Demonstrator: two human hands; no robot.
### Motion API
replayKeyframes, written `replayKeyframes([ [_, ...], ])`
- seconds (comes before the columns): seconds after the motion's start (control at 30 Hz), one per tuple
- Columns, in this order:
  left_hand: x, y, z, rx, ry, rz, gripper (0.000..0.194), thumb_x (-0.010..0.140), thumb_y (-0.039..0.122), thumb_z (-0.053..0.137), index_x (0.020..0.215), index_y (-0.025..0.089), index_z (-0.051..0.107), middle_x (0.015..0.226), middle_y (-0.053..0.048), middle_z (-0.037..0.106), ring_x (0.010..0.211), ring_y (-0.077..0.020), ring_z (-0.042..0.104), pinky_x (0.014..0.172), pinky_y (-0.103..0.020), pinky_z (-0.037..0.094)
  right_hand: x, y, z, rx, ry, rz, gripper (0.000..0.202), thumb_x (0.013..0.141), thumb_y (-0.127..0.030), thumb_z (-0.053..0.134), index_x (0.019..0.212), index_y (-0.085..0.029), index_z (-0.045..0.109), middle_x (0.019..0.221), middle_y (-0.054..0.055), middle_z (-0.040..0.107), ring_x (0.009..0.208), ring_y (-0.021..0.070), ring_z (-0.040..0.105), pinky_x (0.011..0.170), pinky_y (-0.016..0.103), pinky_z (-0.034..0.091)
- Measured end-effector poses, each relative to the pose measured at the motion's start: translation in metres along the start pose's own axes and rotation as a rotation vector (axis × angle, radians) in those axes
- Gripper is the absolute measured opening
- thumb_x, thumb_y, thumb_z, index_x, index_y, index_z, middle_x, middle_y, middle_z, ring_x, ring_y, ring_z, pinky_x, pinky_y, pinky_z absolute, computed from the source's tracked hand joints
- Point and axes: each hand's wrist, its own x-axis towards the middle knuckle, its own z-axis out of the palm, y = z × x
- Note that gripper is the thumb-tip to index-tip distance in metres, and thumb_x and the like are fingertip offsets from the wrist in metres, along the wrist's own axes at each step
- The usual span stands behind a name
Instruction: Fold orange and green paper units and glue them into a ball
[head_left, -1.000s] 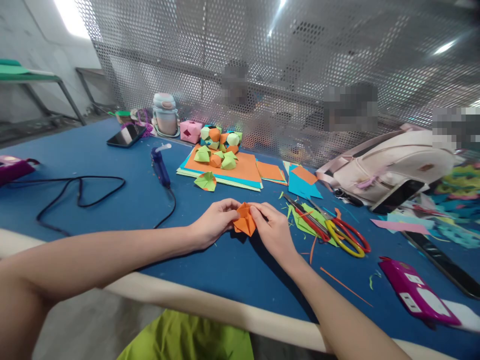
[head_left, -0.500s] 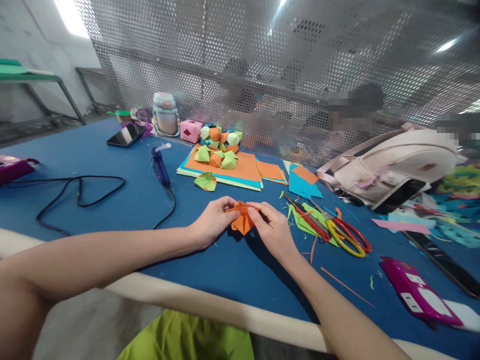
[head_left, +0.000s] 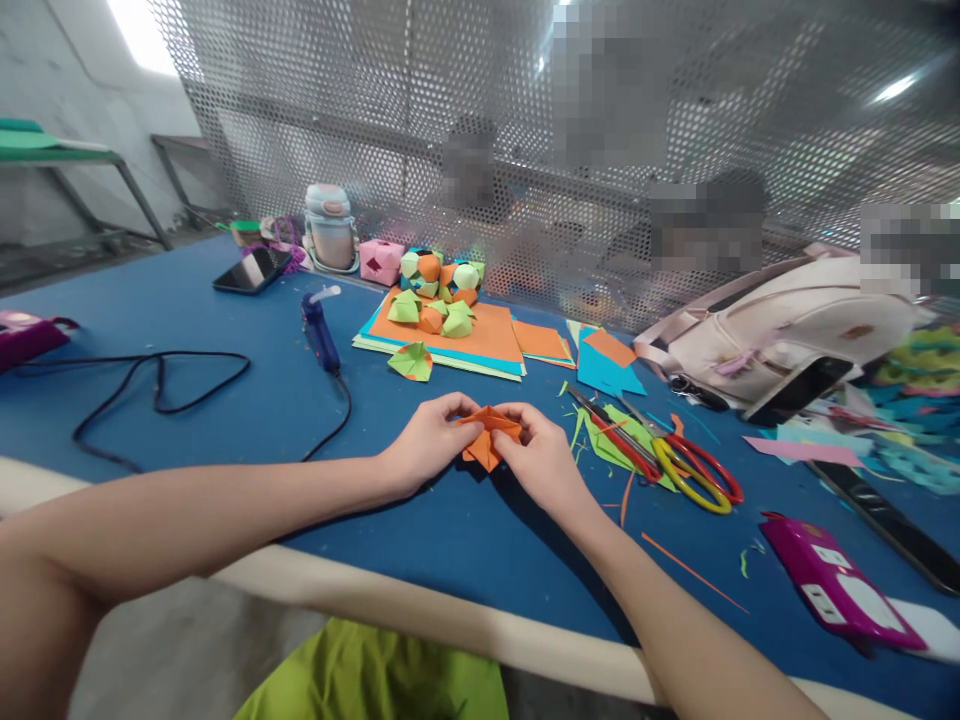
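A small folded orange paper piece [head_left: 489, 452] is held between both hands near the middle of the blue table [head_left: 420, 530]. My left hand [head_left: 435, 440] pinches its left side, thumb on top. My right hand [head_left: 536, 450] grips the right side, its thumb pressed on the folds. Beyond the hands lies a green and orange folded piece [head_left: 412, 362]. Behind that, several green and orange folded pieces [head_left: 457, 321] rest on a stack of coloured paper [head_left: 487, 335]. Scissors with yellow handles [head_left: 694, 485] and red-handled scissors [head_left: 630, 450] lie right of my right hand.
A blue glue gun [head_left: 321, 335] with a black cord stands left of the paper stack. Farther back are a bottle [head_left: 331, 230], a dark tablet [head_left: 253, 270] and a pink paper cube [head_left: 381, 261]. A pale bag [head_left: 802, 320], phones and a magenta power strip [head_left: 840, 585] are on the right.
My right thumb has moved slightly left and down onto the orange piece, whose folds now look wider and flatter at the top. My left hand has barely moved.
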Motion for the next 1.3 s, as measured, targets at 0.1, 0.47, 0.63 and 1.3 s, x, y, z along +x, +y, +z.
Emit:
replayKeyframes([
  [0.1,0.0001,-0.0005,0.0014,-0.059,-0.008,-0.071,0.016,0.067,0.025,0.062,0.076,0.012,0.061,0.066,0.001,0.058,0.058,-0.0091,0.051,0.054,-0.021,0.039,-0.0009,0.0003,0.001,0.017,0.014,-0.003,0.022,0.068,-0.022,0.052,0.088,-0.017,0.058,0.081,0.002,0.064,0.068,0.0143,0.061,0.062,0.026,0.048],
  [0.47,-0.0003,-0.0005,0.0048,-0.073,0.052,-0.102,0.01,0.065,0.02,0.062,0.062,0.014,0.054,0.053,0.004,0.052,0.049,-0.0073,0.047,0.047,-0.018,0.034,-0.004,0.0002,0.0083,-0.001,0.055,-0.051,0.017,0.07,-0.025,0.053,0.084,-0.017,0.057,0.081,0.004,0.065,0.07,0.0164,0.061,0.062,0.027,0.049],
  [0.63,-0.0006,0.0001,0.0057,-0.075,0.061,-0.126,0.01,0.063,0.017,0.061,0.062,0.014,0.052,0.053,0.005,0.051,0.048,-0.0063,0.046,0.046,-0.018,0.033,-0.0045,0.0013,0.0087,-0.015,0.042,-0.07,0.016,0.071,-0.026,0.053,0.084,-0.017,0.057,0.081,0.004,0.065,0.069,0.0162,0.06,0.062,0.027,0.048],
  [1.3,0.0015,0.0007,0.0039,-0.103,0.001,-0.201,0.013,0.06,0.012,0.06,0.058,0.016,0.048,0.048,0.006,0.048,0.042,-0.0055,0.043,0.041,-0.017,0.029,-0.0036,0.0045,0.0021,-0.176,0.044,-0.147,0.016,0.078,-0.03,0.05,0.077,-0.017,0.061,0.066,0.0,0.06,0.058,0.014,0.053,0.056,0.025,0.041],
])
